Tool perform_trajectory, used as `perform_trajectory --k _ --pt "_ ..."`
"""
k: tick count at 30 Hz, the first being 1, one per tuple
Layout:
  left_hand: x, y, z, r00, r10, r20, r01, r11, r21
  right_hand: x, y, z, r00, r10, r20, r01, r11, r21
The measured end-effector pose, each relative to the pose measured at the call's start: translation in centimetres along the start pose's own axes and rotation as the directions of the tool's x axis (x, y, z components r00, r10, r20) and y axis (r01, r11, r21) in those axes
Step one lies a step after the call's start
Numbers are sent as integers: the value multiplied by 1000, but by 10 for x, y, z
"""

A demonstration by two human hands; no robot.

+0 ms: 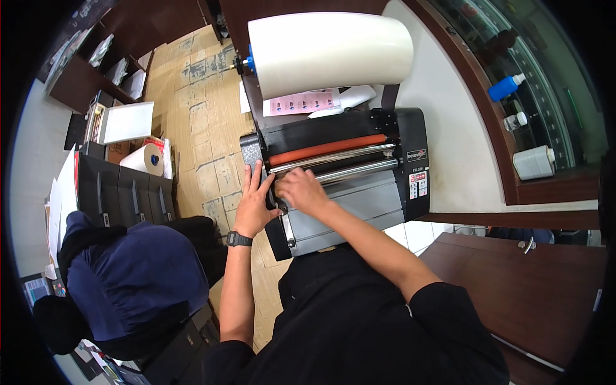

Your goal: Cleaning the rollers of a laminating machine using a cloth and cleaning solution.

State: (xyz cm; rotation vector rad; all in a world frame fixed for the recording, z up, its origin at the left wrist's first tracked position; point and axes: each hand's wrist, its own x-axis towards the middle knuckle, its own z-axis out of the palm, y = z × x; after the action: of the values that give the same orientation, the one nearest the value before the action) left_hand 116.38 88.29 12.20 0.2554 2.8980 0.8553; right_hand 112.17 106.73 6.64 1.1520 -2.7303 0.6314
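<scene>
A black and grey roll laminator (359,202) stands right in front of me. It has an orange-red roller (327,149) and shiny metal bars (359,172) across it. My left hand (254,204), with a dark watch on the wrist, rests on the machine's left end, its fingers stretched out and the thumb apart. Just to its right, my right hand (305,191) reaches across to the left end of the metal bars. The fingers there are curled in, and whatever they grip is hidden under the hand. A large roll of whitish film (330,52) is mounted behind the laminator.
Pink printed sheets (301,102) lie beneath the film roll. At left are a chair-like shape under navy cloth (138,276), black drawers (125,196) and a smaller roll (142,159). A glass-fronted cabinet with a blue bottle (505,87) is at right, above a brown door (513,276).
</scene>
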Motion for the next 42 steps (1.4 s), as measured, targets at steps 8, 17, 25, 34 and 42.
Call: perform_trajectory --k 8,17,25,34,42 --pt "2 -3 3 1000 -15 -27 14 1000 -16 3 -8 0 995 -85 -44 75 981 -181" --pt "1 -14 4 1000 14 1 -14 999 -52 1 -4 0 1000 11 28 -8 994 -107" --pt "2 -22 6 1000 30 -5 -30 998 -53 -9 7 -22 997 70 33 -65 989 -133" --pt "2 -13 10 1000 -2 -21 2 999 -36 -2 -10 15 999 -37 26 41 988 -149" --pt "6 3 20 987 -14 -163 28 996 84 -84 88 -54 989 141 -36 -145 939 -312"
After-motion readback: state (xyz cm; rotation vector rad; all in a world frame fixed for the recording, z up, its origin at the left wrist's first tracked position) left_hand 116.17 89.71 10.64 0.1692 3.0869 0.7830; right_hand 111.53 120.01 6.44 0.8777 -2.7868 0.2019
